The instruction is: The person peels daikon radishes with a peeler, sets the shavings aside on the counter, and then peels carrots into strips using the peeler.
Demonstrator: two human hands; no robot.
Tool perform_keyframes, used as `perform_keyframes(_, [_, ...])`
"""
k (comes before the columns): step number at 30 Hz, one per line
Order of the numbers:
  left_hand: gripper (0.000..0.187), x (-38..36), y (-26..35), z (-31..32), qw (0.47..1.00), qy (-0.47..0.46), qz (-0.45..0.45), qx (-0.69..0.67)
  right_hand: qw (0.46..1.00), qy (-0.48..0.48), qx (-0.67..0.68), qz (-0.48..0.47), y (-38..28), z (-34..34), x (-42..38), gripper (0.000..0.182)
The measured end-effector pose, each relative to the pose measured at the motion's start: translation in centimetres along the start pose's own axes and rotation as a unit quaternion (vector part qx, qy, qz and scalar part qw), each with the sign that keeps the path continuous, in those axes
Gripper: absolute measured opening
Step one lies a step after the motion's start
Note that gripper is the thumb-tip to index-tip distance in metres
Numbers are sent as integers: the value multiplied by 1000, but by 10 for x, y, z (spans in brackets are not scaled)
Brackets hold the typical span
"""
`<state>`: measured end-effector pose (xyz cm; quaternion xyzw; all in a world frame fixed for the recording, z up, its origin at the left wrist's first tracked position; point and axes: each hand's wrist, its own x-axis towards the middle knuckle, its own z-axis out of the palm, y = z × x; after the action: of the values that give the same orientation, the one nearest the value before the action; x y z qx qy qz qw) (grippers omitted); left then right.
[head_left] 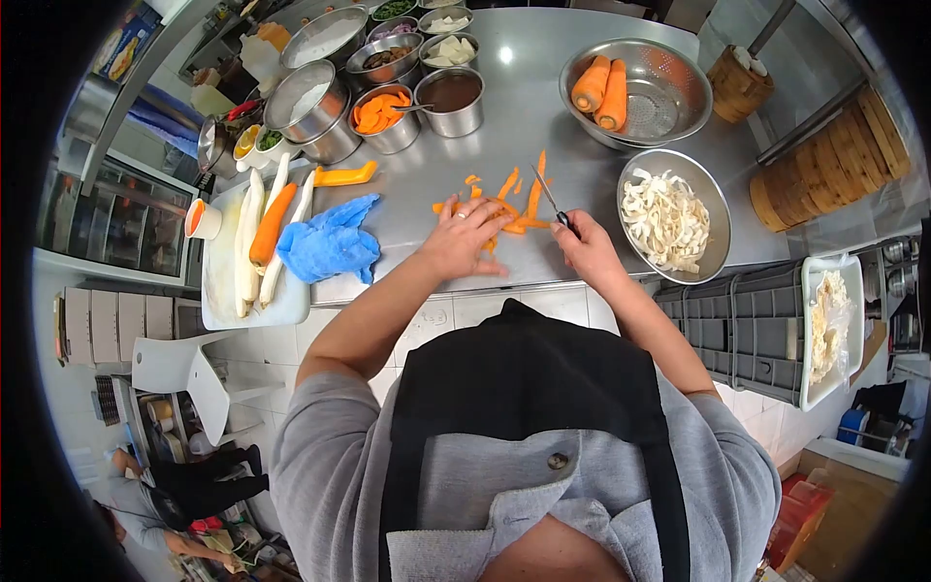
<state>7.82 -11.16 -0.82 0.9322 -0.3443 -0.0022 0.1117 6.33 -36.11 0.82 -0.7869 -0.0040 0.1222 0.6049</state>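
Note:
Orange carrot peelings (508, 206) lie scattered on the steel counter (427, 254) in front of me. My left hand (465, 238) rests over part of the peelings with its fingers spread. In my right hand (590, 250) is a small knife (550, 193) with a dark handle, its blade pointing up and away to the left, just beside the peelings. To the right of that hand stands a metal bowl of pale shredded strips (665, 221). Two carrots (603, 93) lie in a perforated steel bowl (690, 109) farther back.
At left, a white cutting board (221, 291) bears long white radishes (249, 233) and a carrot (272, 225), beside a blue cloth (335, 241) and an orange-yellow peeler (346, 175). Steel containers fill the back left. Bamboo steamers (824, 170) stand right. A person (160, 504) is lower left.

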Motion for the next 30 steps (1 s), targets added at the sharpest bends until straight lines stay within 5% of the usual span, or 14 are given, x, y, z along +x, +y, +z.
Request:
perform_keyframes(3, [77,29,-14,18,989,135,-59,-21,1000,-5,20,-8,-11,4,4,22])
perform_keyframes(6, [71,68,-22,21,975,152,-162,34,997,4,32,-67,-19,6,8,22])
perform_keyframes(9, [66,90,-12,25,979,120,-158,-47,997,-18,65,-46,-36,2,-2,22])
perform_keyframes(15, [48,104,40,36,979,99,-178,0,994,-17,91,-57,-37,-17,-26,22])
perform_keyframes(21, [27,143,-31,45,957,167,-235,2,997,12,51,-56,-49,-51,-39,20])
perform_keyframes(24, [19,163,1,-6,885,195,-325,-269,992,42,104,-58,-63,-78,-45,18])
perform_keyframes(26, [18,185,45,-30,828,230,-255,-442,986,76,132,-63,-76,-95,-52,14])
perform_keyframes(30, [23,216,129,-56,858,251,-27,-447,969,98,185,-133,-90,-120,-59,12])
